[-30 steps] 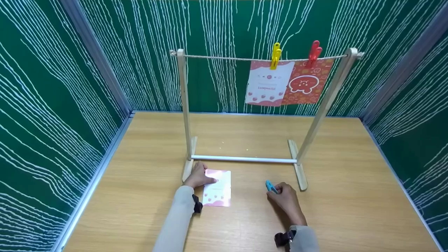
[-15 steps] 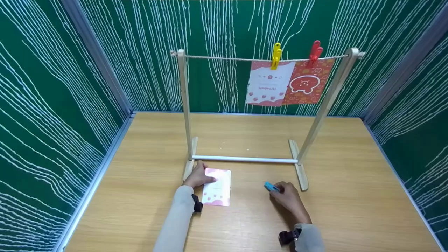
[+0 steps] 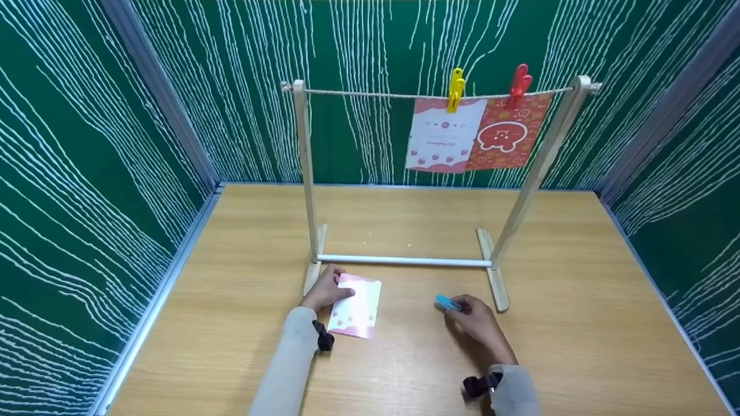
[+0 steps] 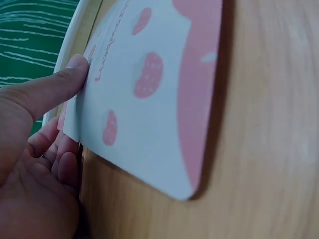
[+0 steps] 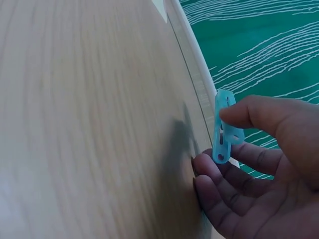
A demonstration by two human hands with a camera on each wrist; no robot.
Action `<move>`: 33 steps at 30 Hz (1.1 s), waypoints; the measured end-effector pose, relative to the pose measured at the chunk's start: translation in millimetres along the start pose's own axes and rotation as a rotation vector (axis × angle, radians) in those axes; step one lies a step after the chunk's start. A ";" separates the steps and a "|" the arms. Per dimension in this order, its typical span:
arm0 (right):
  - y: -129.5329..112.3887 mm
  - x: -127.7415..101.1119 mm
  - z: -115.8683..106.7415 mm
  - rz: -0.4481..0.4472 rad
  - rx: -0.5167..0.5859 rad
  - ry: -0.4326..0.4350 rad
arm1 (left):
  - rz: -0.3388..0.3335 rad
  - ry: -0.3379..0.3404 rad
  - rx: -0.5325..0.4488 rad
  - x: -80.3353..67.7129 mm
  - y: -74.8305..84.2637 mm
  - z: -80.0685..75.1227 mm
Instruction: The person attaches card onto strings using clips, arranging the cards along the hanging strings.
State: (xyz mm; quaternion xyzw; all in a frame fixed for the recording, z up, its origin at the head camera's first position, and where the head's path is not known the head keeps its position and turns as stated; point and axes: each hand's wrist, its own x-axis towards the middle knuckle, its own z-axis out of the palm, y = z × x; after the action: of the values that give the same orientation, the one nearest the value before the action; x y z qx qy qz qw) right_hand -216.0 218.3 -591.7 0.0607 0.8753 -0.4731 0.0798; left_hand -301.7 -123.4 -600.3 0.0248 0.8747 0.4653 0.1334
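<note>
My left hand (image 3: 325,290) pinches the left edge of a pink-and-white strawberry card (image 3: 358,309), thumb on top and fingers beneath. In the left wrist view the card (image 4: 149,94) is tilted, with a shadow on the wood along its edge. My right hand (image 3: 478,323) holds a light blue clothespin (image 3: 447,303) close over the table. The right wrist view shows the thumb pressing the clothespin (image 5: 222,127) against the fingers. On the rope (image 3: 370,94) hang a strawberry card (image 3: 445,138) under a yellow clothespin (image 3: 455,91) and a red bear card (image 3: 509,133) under a red clothespin (image 3: 520,84).
A wooden stand with a left post (image 3: 306,173) and a right post (image 3: 537,167) carries the rope. A white bar (image 3: 404,262) joins its feet low over the table (image 3: 404,370). Green panels (image 3: 358,58) with white lines wall in the back and sides.
The strawberry card in my left hand has tilted and turned slightly, its lower end swinging left. In my right hand the blue clothespin has rotated toward level and shifted slightly left.
</note>
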 end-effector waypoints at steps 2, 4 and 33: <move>-1.2 0.8 -0.5 0.008 0.016 -0.007 | 0.007 0.014 -0.013 -1.0 -1.1 1.6; -1.9 1.7 -0.5 0.014 0.031 -0.005 | 0.028 0.032 -0.025 -1.9 -2.4 3.6; -10.1 7.7 3.6 -0.038 0.274 0.060 | -0.038 0.220 -0.370 -5.6 2.3 14.5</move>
State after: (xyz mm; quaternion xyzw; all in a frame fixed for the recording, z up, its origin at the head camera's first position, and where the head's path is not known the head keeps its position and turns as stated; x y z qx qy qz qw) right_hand -225.1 210.1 -586.9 0.0686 0.8055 -0.5875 0.0357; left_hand -292.7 -111.3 -605.0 -0.0675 0.7841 0.6151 0.0480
